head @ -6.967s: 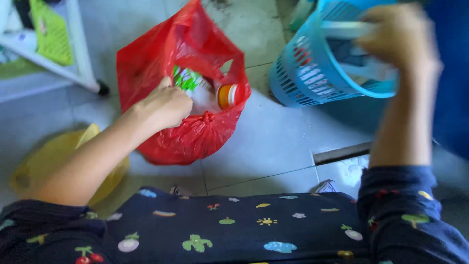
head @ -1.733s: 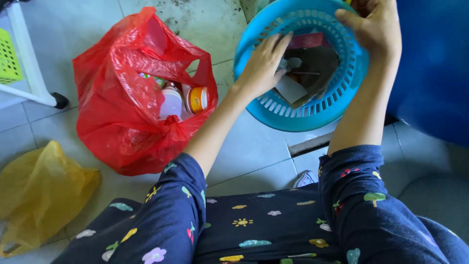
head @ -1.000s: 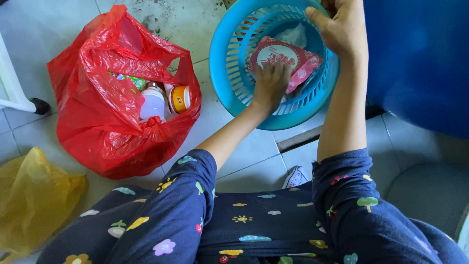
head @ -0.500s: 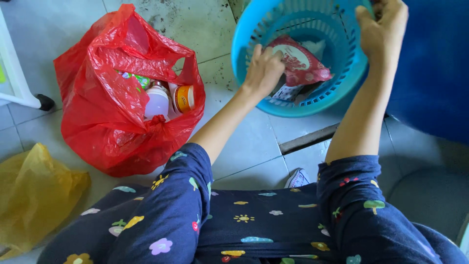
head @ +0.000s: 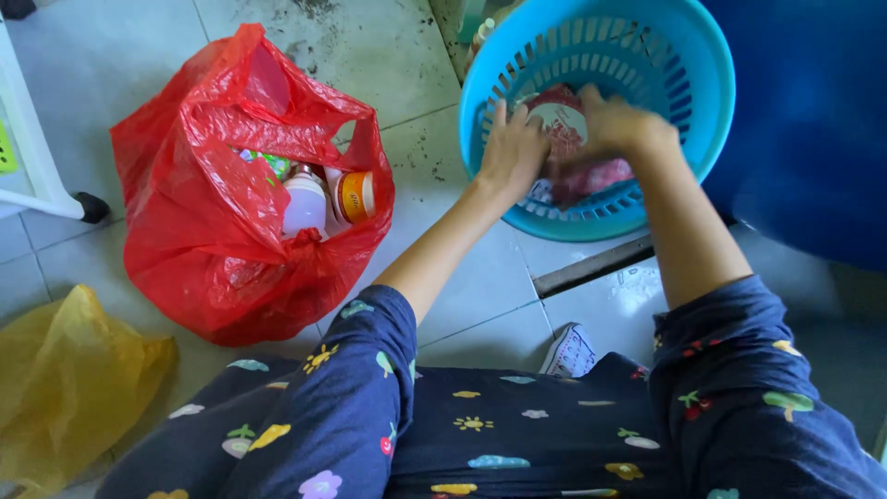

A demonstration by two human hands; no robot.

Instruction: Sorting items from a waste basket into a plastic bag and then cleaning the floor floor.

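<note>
A light blue slotted plastic basket (head: 688, 55) stands on the tiled floor at the upper right. Both my hands reach inside it. My left hand (head: 511, 148) grips the edge of a red and white packet (head: 565, 120) near the basket's near wall. My right hand (head: 617, 125) is blurred and rests on the same packet from the right. Other items lie under the packet, mostly hidden. To the left sits an open red plastic bag (head: 212, 231) holding a white bottle (head: 303, 205), an orange-lidded jar (head: 356, 196) and a green packet (head: 268, 162).
A crumpled yellow plastic bag (head: 65, 379) lies at the lower left. A white frame leg with a black foot (head: 88, 205) is at the far left. A large dark blue container (head: 813, 120) stands right of the basket. A floor drain slot (head: 591, 268) runs below it.
My right hand has left the basket's far rim and dropped inside onto the red packet. The left hand stays on the packet. The basket sits a little more upright.
</note>
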